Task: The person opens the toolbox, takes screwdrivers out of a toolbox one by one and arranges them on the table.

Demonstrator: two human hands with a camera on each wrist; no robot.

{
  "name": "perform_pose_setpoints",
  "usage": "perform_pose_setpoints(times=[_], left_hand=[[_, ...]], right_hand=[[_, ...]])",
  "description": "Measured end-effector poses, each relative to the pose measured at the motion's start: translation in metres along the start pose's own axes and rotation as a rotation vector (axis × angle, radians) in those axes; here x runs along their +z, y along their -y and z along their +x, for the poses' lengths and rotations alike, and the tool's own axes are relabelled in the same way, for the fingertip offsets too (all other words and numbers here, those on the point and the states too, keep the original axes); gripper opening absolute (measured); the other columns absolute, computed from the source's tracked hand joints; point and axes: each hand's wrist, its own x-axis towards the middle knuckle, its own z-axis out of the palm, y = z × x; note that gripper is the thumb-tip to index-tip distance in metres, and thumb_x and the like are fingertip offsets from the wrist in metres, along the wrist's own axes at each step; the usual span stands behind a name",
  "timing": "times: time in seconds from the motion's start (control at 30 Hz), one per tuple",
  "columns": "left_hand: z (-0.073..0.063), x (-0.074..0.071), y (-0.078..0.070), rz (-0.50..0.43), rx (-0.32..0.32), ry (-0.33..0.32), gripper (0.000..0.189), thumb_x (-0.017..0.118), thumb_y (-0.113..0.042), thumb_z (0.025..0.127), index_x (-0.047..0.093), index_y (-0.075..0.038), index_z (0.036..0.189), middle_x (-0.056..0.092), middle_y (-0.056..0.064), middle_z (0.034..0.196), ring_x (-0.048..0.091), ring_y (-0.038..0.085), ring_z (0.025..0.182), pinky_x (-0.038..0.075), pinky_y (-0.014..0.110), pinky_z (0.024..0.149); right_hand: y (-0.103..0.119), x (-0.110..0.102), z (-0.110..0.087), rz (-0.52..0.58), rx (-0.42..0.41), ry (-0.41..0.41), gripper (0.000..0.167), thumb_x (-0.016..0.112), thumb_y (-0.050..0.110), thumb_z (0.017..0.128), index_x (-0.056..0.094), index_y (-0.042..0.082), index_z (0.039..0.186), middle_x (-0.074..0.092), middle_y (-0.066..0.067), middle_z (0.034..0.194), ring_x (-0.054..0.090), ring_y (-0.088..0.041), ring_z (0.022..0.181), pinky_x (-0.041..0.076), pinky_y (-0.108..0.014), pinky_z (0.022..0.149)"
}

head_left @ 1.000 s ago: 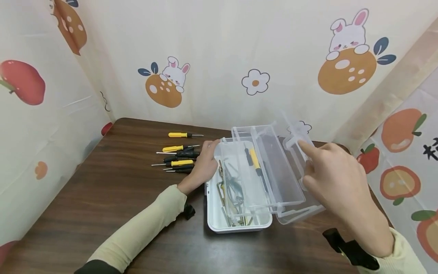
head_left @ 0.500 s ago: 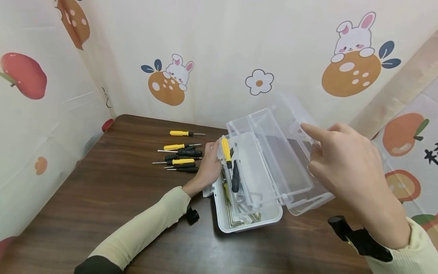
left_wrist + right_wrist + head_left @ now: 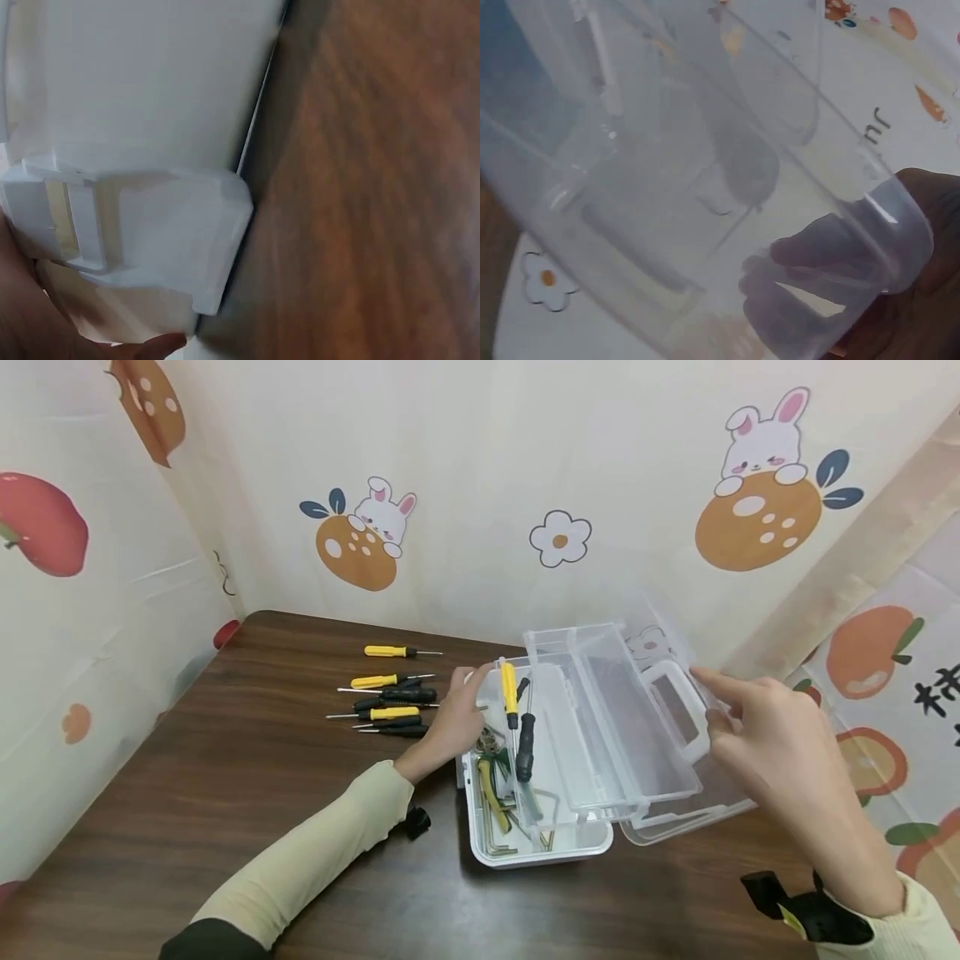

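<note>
A white toolbox [image 3: 540,862] stands with its clear lid [image 3: 660,837] swung up to the right and a clear tray [image 3: 637,735] raised over its base. My left hand [image 3: 452,724] grips the box's left wall near the back; beside it the latch [image 3: 84,225] shows in the left wrist view. With my right hand [image 3: 776,752] I pinch the lid's edge, and the fingers show through the plastic in the right wrist view. In the tray lie a yellow screwdriver [image 3: 509,687] and a black screwdriver [image 3: 526,750]. Beneath are pliers [image 3: 491,797] and hex keys [image 3: 497,850].
Several yellow and black screwdrivers [image 3: 390,714] lie in a group on the brown table [image 3: 247,752], left of the box. One yellow-handled screwdriver [image 3: 386,651] lies apart behind them. A printed curtain [image 3: 480,568] hangs right behind the table.
The lid and tray tipped up, then came partly down and right. The tray's screwdrivers slid left, and the box shifted slightly right. Both hands kept their hold.
</note>
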Motion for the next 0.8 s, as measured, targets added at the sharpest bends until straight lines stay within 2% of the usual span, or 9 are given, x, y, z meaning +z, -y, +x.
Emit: perform_pose_setpoints(times=[0.1,0.17,0.23,0.3,0.4,0.5,0.6,0.7,0.8], left_hand=[[0.000,-0.005,-0.001,0.041,-0.017,-0.004,0.082,0.037,0.014,0.092,0.029,-0.023,0.165,0.024,0.015,0.164,0.031,0.013,0.050,0.034,0.024,0.045],[0.000,-0.007,-0.001,0.057,-0.025,0.000,0.081,0.038,0.013,0.093,0.029,-0.022,0.165,0.024,0.015,0.164,0.031,0.013,0.051,0.036,0.025,0.047],[0.000,-0.008,-0.001,0.070,-0.029,0.005,0.080,0.039,0.012,0.094,0.029,-0.022,0.165,0.024,0.015,0.165,0.032,0.014,0.053,0.036,0.025,0.049],[0.001,-0.008,-0.001,0.079,-0.032,0.007,0.079,0.039,0.012,0.094,0.029,-0.021,0.165,0.024,0.015,0.165,0.033,0.014,0.053,0.037,0.025,0.049],[0.001,-0.007,-0.001,0.096,-0.032,0.011,0.079,0.039,0.012,0.094,0.029,-0.021,0.165,0.024,0.015,0.165,0.033,0.014,0.052,0.036,0.025,0.048],[0.002,-0.007,-0.001,0.109,-0.029,0.016,0.080,0.039,0.012,0.094,0.029,-0.021,0.165,0.024,0.016,0.166,0.033,0.013,0.051,0.036,0.025,0.047],[0.003,-0.007,-0.002,0.107,-0.027,0.025,0.079,0.038,0.012,0.094,0.028,-0.020,0.166,0.023,0.016,0.167,0.033,0.013,0.050,0.036,0.025,0.045],[0.004,-0.007,-0.003,0.108,-0.025,0.048,0.077,0.038,0.011,0.096,0.028,-0.020,0.166,0.021,0.016,0.167,0.033,0.013,0.049,0.036,0.025,0.045],[0.005,-0.011,-0.003,0.117,-0.015,0.062,0.075,0.037,0.010,0.098,0.028,-0.018,0.166,0.021,0.017,0.167,0.032,0.013,0.049,0.035,0.025,0.045]], right_hand=[[-0.014,0.012,-0.004,0.034,0.042,0.020,0.055,0.054,0.001,0.086,0.067,0.008,0.139,0.031,0.001,0.055,0.024,-0.014,0.048,0.021,-0.031,0.043],[-0.024,0.020,-0.007,0.054,0.062,0.019,0.056,0.053,0.001,0.086,0.067,0.009,0.140,0.033,0.003,0.052,0.024,-0.012,0.049,0.021,-0.031,0.044],[-0.034,0.028,-0.010,0.079,0.088,0.013,0.055,0.053,0.002,0.087,0.067,0.010,0.140,0.040,0.002,0.052,0.028,-0.012,0.049,0.023,-0.031,0.045],[-0.044,0.037,-0.012,0.110,0.116,0.015,0.054,0.054,0.003,0.089,0.066,0.010,0.141,0.056,-0.008,0.056,0.030,-0.011,0.048,0.024,-0.031,0.043],[-0.061,0.053,-0.018,0.155,0.175,0.032,0.051,0.056,0.006,0.095,0.063,0.012,0.144,0.075,-0.027,0.088,0.035,-0.011,0.046,0.027,-0.031,0.040],[-0.079,0.073,-0.026,0.218,0.235,0.037,0.046,0.062,0.012,0.099,0.062,0.012,0.145,0.073,-0.030,0.118,0.043,-0.006,0.047,0.031,-0.030,0.040],[-0.096,0.094,-0.033,0.265,0.276,0.011,0.045,0.068,0.018,0.098,0.065,0.012,0.142,0.073,-0.026,0.118,0.050,0.009,0.058,0.037,-0.024,0.046],[-0.108,0.113,-0.039,0.304,0.294,-0.033,0.044,0.072,0.018,0.094,0.069,0.010,0.138,0.078,-0.022,0.108,0.052,0.016,0.069,0.042,-0.016,0.054],[-0.115,0.132,-0.045,0.407,0.325,-0.069,0.043,0.076,0.017,0.091,0.071,0.007,0.133,0.080,0.011,0.091,0.053,0.018,0.073,0.044,-0.009,0.060]])
